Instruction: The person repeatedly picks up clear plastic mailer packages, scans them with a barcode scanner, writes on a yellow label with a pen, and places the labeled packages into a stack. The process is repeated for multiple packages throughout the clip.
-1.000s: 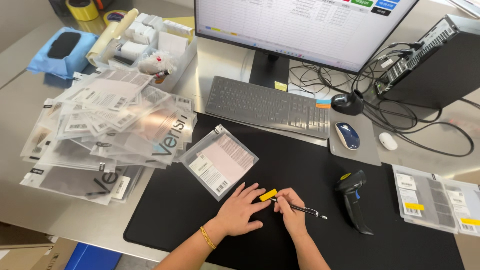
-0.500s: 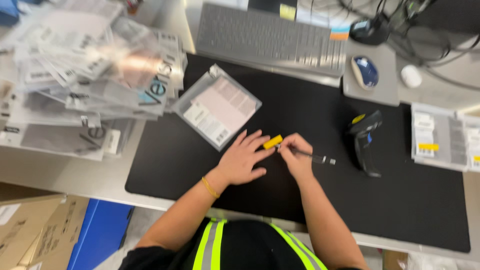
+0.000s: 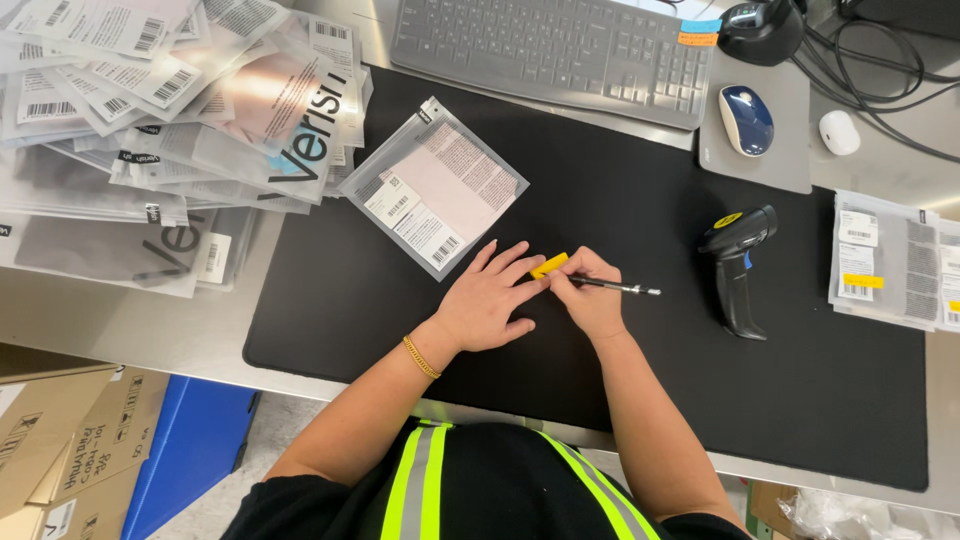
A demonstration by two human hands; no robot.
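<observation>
Closer now, hands (image 3: 540,295) unmoved on black mat (image 3: 650,400), perhaps steel-topped.

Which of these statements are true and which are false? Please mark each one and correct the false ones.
1. The right hand holds a pen. True.
2. The left hand grips the barcode scanner. False: it rests flat on the black mat, fingers at a small yellow label; the scanner lies untouched.
3. The computer mouse sits beyond the scanner. True.
4. The clear labelled bag lies on the keyboard. False: it lies on the mat, nearer than the keyboard.
</observation>
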